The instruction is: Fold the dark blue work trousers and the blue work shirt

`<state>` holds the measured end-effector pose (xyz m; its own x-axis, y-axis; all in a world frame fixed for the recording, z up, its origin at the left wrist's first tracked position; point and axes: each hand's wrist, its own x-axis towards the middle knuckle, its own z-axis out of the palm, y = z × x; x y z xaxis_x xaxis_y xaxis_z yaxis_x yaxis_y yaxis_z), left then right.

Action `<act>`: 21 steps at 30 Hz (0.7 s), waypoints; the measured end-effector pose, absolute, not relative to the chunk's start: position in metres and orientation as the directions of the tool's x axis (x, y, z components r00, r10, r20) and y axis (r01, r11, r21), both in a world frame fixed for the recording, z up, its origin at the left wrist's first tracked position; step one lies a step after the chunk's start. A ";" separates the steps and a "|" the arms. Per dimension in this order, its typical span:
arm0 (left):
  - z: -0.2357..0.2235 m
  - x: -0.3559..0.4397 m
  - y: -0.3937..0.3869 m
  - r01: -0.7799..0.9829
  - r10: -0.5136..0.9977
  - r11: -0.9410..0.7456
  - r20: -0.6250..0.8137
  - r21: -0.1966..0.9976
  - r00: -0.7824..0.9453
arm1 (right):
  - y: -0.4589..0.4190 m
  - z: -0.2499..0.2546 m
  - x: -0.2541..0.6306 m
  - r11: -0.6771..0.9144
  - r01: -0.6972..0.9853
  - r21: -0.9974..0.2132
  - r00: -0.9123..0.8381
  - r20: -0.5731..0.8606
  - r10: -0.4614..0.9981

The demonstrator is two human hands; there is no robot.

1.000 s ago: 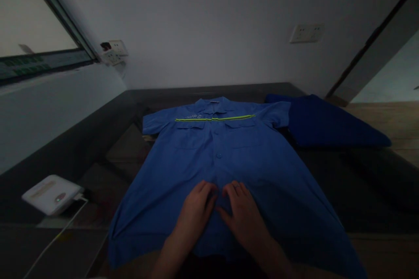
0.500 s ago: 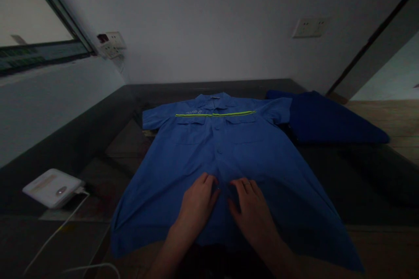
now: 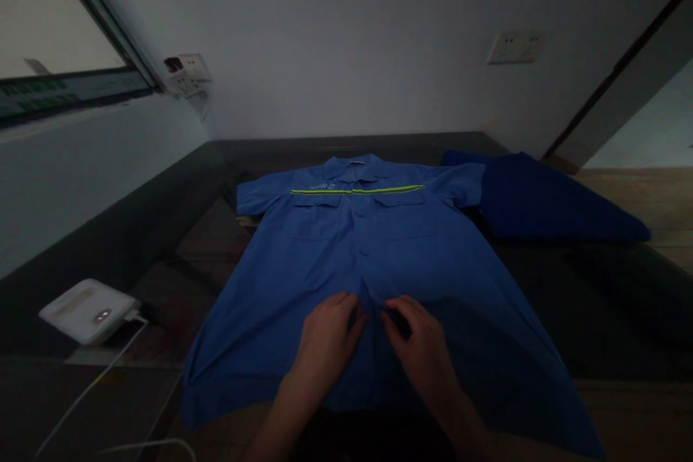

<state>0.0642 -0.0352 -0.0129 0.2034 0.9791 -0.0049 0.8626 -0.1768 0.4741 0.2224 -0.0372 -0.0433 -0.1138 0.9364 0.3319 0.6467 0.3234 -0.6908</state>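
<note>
A blue short-sleeved shirt [image 3: 303, 267] lies spread face up, its collar toward the wall and its hem toward me. A yellow-green stripe [image 3: 322, 192] crosses the chest above two flap pockets, and buttons run down the front placket. My left hand [image 3: 331, 328] pinches the front edge left of the placket below the chest buttons. Opposite it, my right hand [image 3: 414, 332] pinches the other front edge, fingertips close to the left ones. Any button between the fingertips is too dark and small to make out.
A dark blue folded cloth or cushion [image 3: 552, 202] lies by the shirt's right sleeve. On the left sits a white box-shaped device [image 3: 89, 310] with a white cable [image 3: 92, 382]. Wall sockets [image 3: 514, 47] are on the wall behind the dark tabletop [image 3: 541, 289].
My two hands have come closer together at the placket, and the right fingers have closed into a pinch on the shirt. The shirt's front edges are drawn together there.
</note>
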 end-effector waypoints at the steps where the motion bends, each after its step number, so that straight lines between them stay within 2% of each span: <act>1: -0.013 0.064 -0.036 0.852 0.979 -0.187 0.017 0.489 0.205 | -0.037 -0.042 0.222 0.330 0.639 -0.695 -0.111 0.341 0.934; 7: -0.016 0.064 -0.040 0.788 0.970 -0.243 0.120 0.566 0.213 | -0.035 -0.036 0.217 0.372 0.602 -0.707 -0.111 0.386 0.916; 21: -0.022 0.064 -0.040 0.753 0.965 -0.258 0.134 0.606 0.223 | -0.030 -0.037 0.217 0.338 0.557 -0.759 -0.106 0.339 0.935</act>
<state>0.0640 -0.0397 -0.0223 0.2232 0.9655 0.1343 0.7526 -0.2583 0.6057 0.2167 -0.0302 -0.0373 -0.1061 0.9349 0.3386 0.5569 0.3380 -0.7587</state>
